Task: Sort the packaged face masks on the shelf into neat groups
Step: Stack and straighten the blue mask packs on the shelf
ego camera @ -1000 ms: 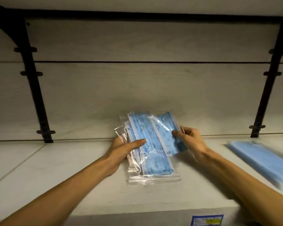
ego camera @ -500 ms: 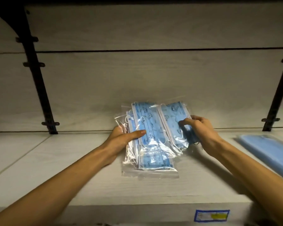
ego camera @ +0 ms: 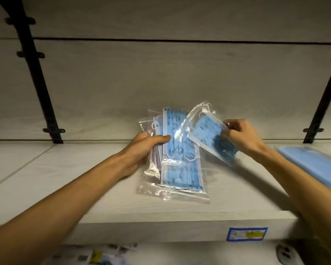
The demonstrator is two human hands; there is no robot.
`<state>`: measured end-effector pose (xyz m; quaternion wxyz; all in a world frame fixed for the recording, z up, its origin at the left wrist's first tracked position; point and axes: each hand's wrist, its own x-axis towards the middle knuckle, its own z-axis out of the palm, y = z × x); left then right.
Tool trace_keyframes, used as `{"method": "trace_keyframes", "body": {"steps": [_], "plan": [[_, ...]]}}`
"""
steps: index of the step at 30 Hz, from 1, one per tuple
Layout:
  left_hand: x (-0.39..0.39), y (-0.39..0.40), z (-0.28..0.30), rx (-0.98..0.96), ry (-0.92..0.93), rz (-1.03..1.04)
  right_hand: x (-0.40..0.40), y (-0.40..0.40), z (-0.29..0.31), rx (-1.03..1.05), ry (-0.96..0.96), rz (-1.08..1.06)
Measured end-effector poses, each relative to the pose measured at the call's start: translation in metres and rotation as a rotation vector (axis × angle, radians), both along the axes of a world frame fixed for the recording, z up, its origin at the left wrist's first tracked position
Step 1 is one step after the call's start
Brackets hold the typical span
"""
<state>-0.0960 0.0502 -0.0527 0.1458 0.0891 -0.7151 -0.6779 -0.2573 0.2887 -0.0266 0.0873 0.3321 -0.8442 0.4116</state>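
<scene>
Your left hand (ego camera: 141, 148) grips the printed mask stack (ego camera: 178, 150) on the shelf (ego camera: 65, 169); your right hand (ego camera: 241, 136) pinches one lifted packet (ego camera: 208, 138). Plain blue masks (ego camera: 313, 167) lie apart; sorting looks unfinished.

Dim, greenish light, glare on the clear wrappers (ego camera: 187, 129), blurred right edge, wide-angle bowing at borders.

We see two bare hands: a left hand (ego camera: 141, 148) and a right hand (ego camera: 241, 136). One packaged blue mask (ego camera: 210, 136) sits apart at centre right. The bundle of packets (ego camera: 180, 165) at centre holds several; we cannot count them exactly. One blue stack (ego camera: 313, 167) lies at right. Two black brackets (ego camera: 38, 83) and one price label (ego camera: 246, 233) are visible.
</scene>
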Motion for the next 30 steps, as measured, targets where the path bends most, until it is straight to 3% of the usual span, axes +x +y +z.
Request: {"method": "trace_keyframes", "body": {"steps": [4, 6, 12, 16, 19, 21, 23, 26, 28, 30], "plan": [[0.0, 0.0, 0.001, 0.0, -0.069, -0.061, 0.008, -0.008, 0.012, 0.36, 0.347, 0.051], [-0.001, 0.0, 0.0, 0.015, -0.092, -0.067, 0.017, -0.022, 0.011, 0.438, 0.513, 0.11], [-0.002, 0.002, 0.001, 0.054, -0.087, -0.081, 0.024, -0.051, -0.013, 0.355, 0.668, 0.2], [-0.001, 0.0, -0.002, -0.011, -0.071, -0.043, 0.02, -0.048, -0.028, 0.217, 0.676, 0.143], [-0.002, -0.005, -0.007, -0.058, -0.061, 0.032, 0.018, -0.042, -0.031, 0.083, 0.411, -0.001], [-0.004, -0.008, -0.009, -0.064, -0.03, 0.03, 0.018, -0.039, -0.03, -0.072, 0.046, -0.058], [-0.006, -0.011, -0.01, -0.059, 0.01, 0.05, 0.016, -0.034, -0.025, -0.216, -0.357, -0.003], [-0.006, -0.01, -0.009, -0.052, 0.066, 0.079, 0.003, -0.027, -0.019, -0.295, -0.802, 0.269], [-0.005, -0.007, -0.007, -0.075, 0.088, 0.095, 0.001, -0.027, -0.02, -0.359, -0.895, 0.405], [-0.003, -0.005, -0.005, -0.103, 0.097, 0.146, 0.0, -0.028, -0.022, -0.373, -0.826, 0.402]]}}
